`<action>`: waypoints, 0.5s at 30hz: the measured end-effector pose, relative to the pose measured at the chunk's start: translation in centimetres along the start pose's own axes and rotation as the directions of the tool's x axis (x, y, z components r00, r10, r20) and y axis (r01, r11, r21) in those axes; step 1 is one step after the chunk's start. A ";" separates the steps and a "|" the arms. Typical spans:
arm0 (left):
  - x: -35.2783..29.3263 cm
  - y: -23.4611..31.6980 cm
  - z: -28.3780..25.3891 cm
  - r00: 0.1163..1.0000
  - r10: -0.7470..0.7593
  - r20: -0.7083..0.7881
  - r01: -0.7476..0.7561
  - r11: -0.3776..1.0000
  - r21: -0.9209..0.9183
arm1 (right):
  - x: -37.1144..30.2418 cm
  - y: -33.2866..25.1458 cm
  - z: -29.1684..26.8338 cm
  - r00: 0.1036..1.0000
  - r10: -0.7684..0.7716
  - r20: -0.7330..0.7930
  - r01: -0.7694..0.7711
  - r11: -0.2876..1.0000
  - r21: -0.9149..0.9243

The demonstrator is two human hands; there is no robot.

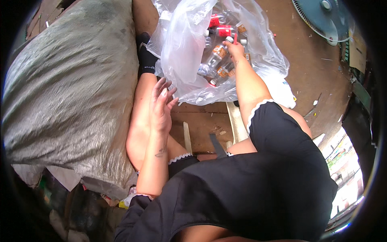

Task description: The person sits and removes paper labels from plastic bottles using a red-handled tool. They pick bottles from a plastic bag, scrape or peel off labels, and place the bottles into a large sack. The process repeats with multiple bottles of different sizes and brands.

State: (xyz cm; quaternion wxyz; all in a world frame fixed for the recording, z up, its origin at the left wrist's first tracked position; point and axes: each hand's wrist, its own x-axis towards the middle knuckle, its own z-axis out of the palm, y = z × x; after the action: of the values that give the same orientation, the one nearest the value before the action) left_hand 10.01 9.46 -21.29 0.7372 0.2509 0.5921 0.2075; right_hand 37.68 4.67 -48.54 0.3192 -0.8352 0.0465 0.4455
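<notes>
A large clear plastic bag point(183, 48) lies spread in front of me, its mouth gaping over several empty plastic bottles. My right hand point(234, 50) reaches into it, closed around the neck of a clear bottle with an orange label point(219, 51). Beside those fingers a slim red piece point(235, 38) sticks up; I cannot tell what it is. Other bottles lie loosely around, among them one with a red label point(225, 30). Raised at the bag's near left edge, my left hand point(162, 103) has its fingers apart and slightly bent, with nothing in them.
A big, full grey woven sack point(72, 88) stands close on my left. At the far right is a round fan point(322, 18). Pale wooden strips point(238, 123) lie between my legs on the brown floor point(310, 64). A white bag point(282, 90) sits right of the clear one.
</notes>
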 end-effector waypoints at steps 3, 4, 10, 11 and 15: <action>-0.1 -1.6 0.5 0.999 0.034 0.000 -0.033 0.995 0.090 | -4.2 -3.9 -2.1 0.962 -0.155 0.223 0.167 0.985 -0.036; -0.1 -2.1 1.0 0.999 0.052 0.003 -0.052 0.990 0.132 | -7.9 -6.6 -3.0 0.936 -0.193 0.295 0.194 0.981 0.026; -4.2 -2.2 6.5 0.939 0.145 0.311 -0.172 0.983 0.063 | -25.1 -15.3 -6.8 0.585 -0.570 0.577 0.415 0.822 0.391; -5.8 -1.7 7.0 0.906 0.184 0.380 -0.229 0.971 0.075 | -27.8 -15.5 -7.3 0.602 -0.602 0.525 0.434 0.798 0.417; -11.4 1.0 6.9 0.898 0.323 0.299 -0.278 0.943 -0.182 | -33.9 -14.9 -12.8 0.582 -0.593 0.557 0.385 0.804 0.453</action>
State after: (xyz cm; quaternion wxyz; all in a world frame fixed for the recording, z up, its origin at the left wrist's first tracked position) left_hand 14.31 2.55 -10.70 0.7987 0.3197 0.4013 0.3143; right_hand 31.96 2.13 -9.88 0.5407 -0.5387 -0.2438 0.5984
